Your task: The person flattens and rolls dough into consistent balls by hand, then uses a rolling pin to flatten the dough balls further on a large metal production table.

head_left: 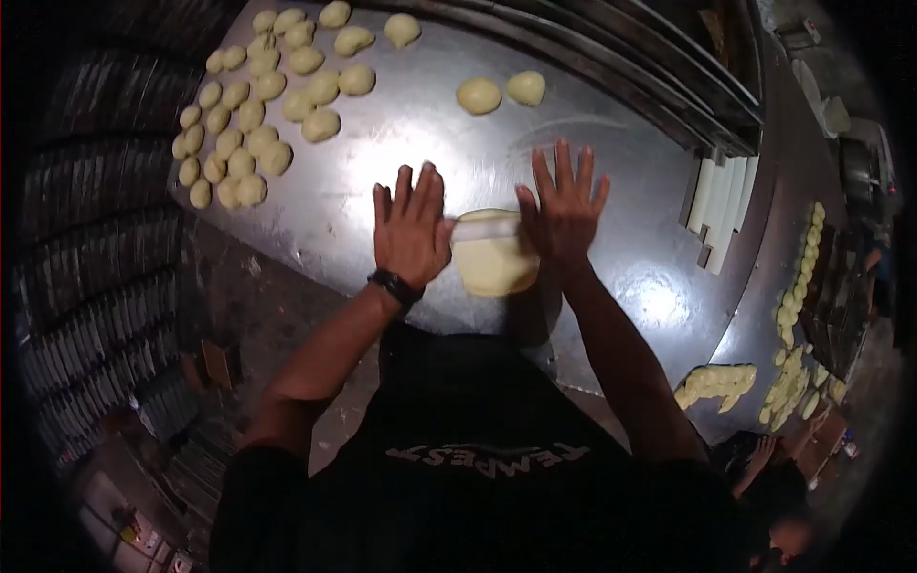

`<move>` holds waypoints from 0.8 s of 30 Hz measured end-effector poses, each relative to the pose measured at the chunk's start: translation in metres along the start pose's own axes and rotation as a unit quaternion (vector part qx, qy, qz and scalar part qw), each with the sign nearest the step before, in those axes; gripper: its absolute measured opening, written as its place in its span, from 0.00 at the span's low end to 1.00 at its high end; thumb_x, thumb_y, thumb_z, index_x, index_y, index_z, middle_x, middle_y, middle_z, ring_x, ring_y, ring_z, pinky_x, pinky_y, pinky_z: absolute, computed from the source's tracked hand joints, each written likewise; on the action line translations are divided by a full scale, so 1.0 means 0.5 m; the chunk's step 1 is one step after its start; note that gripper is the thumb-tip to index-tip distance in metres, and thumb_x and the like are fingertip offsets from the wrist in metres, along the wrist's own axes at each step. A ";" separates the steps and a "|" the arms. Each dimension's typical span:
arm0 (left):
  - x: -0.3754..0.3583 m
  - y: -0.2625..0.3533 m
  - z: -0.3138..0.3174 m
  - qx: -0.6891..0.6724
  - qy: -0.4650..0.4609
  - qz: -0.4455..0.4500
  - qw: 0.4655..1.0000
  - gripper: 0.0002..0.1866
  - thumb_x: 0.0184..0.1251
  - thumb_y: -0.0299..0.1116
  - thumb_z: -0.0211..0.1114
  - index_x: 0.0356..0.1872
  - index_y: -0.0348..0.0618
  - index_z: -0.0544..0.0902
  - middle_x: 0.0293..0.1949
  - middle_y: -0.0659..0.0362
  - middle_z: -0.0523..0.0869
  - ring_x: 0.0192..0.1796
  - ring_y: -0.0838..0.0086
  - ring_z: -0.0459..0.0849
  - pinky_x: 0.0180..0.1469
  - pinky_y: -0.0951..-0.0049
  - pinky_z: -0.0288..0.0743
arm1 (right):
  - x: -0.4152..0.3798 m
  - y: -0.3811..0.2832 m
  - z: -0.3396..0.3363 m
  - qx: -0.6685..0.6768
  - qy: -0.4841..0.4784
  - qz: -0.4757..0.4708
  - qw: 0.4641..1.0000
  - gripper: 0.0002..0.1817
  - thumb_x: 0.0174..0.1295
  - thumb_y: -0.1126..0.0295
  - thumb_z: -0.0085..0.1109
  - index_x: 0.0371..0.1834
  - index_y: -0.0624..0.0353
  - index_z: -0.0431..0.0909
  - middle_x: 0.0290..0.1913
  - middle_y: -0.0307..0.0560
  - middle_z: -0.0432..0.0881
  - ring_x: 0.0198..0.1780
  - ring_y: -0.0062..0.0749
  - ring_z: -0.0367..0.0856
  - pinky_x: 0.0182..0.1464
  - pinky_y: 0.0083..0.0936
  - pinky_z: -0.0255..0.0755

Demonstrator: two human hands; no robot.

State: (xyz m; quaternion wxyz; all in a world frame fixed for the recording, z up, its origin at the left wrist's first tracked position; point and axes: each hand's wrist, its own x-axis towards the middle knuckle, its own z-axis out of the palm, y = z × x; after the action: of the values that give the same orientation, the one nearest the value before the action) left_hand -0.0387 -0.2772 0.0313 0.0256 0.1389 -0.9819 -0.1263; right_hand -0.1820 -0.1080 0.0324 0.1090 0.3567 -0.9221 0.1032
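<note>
A pale rolling pin [485,229] lies across a flattened round of dough [497,271] on the metal table, near its front edge. At the pin's left end rests my left hand [413,224], palm down with its fingers stretched out. My right hand [564,212] lies flat over the other end, fingers spread. The ends of the pin are hidden beneath both palms, and neither hand is wrapped round it. Beyond the pin sit two dough balls [479,95].
Many dough balls [251,115] cover the table's far left. Dark metal trays [659,57] stand along the back, with white bars [723,205] at the right. More dough pieces [716,384] lie at lower right, near another person's hand [761,454]. Racks [100,306] fill the left side.
</note>
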 end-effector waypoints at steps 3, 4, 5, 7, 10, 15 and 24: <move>0.127 -0.037 -0.009 0.052 0.050 -0.066 0.995 0.33 0.67 0.47 0.48 0.71 0.40 0.61 0.76 0.49 0.51 0.77 0.48 0.44 0.72 0.36 0.34 | 0.130 -0.002 0.044 0.033 0.018 0.067 0.997 0.31 0.60 0.53 0.59 0.66 0.49 0.68 0.70 0.53 0.62 0.72 0.54 0.56 0.68 0.59 0.46; 0.157 -0.052 -0.020 0.063 0.059 -0.082 0.993 0.34 0.67 0.48 0.49 0.71 0.40 0.60 0.76 0.50 0.49 0.77 0.49 0.42 0.72 0.37 0.34 | 0.155 -0.002 0.058 0.037 0.018 0.066 0.997 0.31 0.59 0.54 0.59 0.65 0.50 0.68 0.69 0.53 0.63 0.71 0.53 0.57 0.68 0.57 0.48; 0.175 -0.076 -0.020 0.045 0.068 -0.048 0.996 0.35 0.65 0.48 0.53 0.71 0.41 0.61 0.76 0.49 0.47 0.78 0.49 0.39 0.72 0.36 0.34 | 0.178 0.002 0.081 0.039 0.024 0.064 0.997 0.30 0.59 0.54 0.60 0.65 0.51 0.69 0.69 0.52 0.64 0.70 0.53 0.57 0.67 0.55 0.51; 0.185 -0.090 -0.053 -0.023 0.083 0.075 0.993 0.32 0.61 0.46 0.60 0.64 0.40 0.68 0.65 0.44 0.65 0.66 0.46 0.62 0.65 0.44 0.56 | 0.216 0.007 0.079 0.050 0.036 0.058 0.996 0.29 0.58 0.55 0.60 0.63 0.54 0.71 0.66 0.52 0.67 0.68 0.51 0.60 0.66 0.48 0.55; 0.131 -0.094 -0.069 -0.140 -0.147 0.206 0.957 0.23 0.56 0.41 0.65 0.49 0.37 0.77 0.40 0.47 0.81 0.42 0.49 0.79 0.47 0.55 0.75 | 0.218 0.010 0.043 0.114 0.046 0.032 0.992 0.26 0.59 0.58 0.59 0.60 0.57 0.73 0.60 0.52 0.71 0.66 0.50 0.63 0.67 0.44 0.57; -0.064 0.001 -0.037 -0.155 0.025 0.051 0.986 0.26 0.60 0.42 0.62 0.55 0.36 0.73 0.56 0.43 0.73 0.61 0.46 0.68 0.62 0.45 0.58 | 0.065 0.028 -0.005 0.083 -0.016 -0.061 0.995 0.24 0.64 0.57 0.52 0.61 0.56 0.73 0.67 0.53 0.68 0.69 0.54 0.61 0.69 0.50 0.54; -0.293 0.110 0.028 -0.108 0.037 0.092 0.989 0.30 0.56 0.22 0.61 0.64 0.49 0.73 0.68 0.57 0.70 0.72 0.55 0.61 0.69 0.44 0.52 | -0.406 0.102 -0.099 0.159 0.022 -0.059 0.985 0.19 0.57 0.70 0.62 0.53 0.55 0.77 0.62 0.56 0.70 0.63 0.61 0.68 0.57 0.55 0.68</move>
State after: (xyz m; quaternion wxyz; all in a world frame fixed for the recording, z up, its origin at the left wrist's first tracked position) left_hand 0.0862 -0.1815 0.0295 0.0887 0.0494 -0.9695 -0.2232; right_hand -0.0639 0.0712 0.0180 0.0776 0.4206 -0.8688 0.2494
